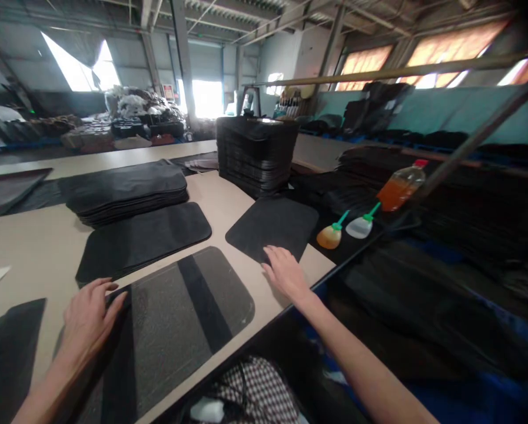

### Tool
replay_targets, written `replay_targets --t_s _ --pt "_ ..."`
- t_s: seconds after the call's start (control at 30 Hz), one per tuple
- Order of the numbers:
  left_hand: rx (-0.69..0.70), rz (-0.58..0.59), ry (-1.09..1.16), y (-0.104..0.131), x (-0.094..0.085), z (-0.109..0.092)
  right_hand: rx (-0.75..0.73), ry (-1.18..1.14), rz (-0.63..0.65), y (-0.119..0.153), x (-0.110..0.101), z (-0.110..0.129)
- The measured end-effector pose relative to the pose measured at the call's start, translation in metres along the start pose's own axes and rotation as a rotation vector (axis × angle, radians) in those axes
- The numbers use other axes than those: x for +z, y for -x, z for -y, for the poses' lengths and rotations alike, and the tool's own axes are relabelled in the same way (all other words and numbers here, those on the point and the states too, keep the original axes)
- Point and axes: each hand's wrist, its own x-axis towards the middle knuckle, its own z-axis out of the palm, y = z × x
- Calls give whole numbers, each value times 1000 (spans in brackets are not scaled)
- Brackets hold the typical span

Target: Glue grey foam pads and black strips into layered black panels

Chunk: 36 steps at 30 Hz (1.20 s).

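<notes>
A grey-brown panel with dark bands [170,330] lies flat on the light table at the near edge. My left hand [89,315] is at the panel's left part, fingers apart and holding nothing visible. Over the lower edge of a single dark rounded panel [275,227] rests my right hand [285,272], its fingers spread with nothing gripped. Behind the banded panel is a low pile of dark panels [144,238], and beyond that a thicker stack [126,188].
A tall dark stack [257,153] stands farther back. To the right are two small squeeze bottles with green tips [329,237] [359,227] and a red-capped bottle of orange liquid [400,187]. A dark piece [12,347] lies at the left; a metal bar [480,132] slants at the right.
</notes>
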Motion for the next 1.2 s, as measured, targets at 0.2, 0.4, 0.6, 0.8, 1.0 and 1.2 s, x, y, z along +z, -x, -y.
replay_targets --t_s 0.2,0.4,0.6,0.8,1.0,1.2 --pt "265 -65 264 -21 -18 -106 35 9 29 6 25 -62" --pt "267 171 697 -32 -21 -221 60 -169 6 1 26 -67" --pt "-146 558 1320 -46 -18 -284 135 -472 11 -10 4 -80" --pt "-469 784 1791 -50 -17 -319 45 -611 15 24 -22 -27" --pt "-617 650 1539 -34 -8 -306 -129 -506 268 5 -38 -41" --pt "-411 558 1416 -22 -12 -284 399 -27 159 -93 -11 -140"
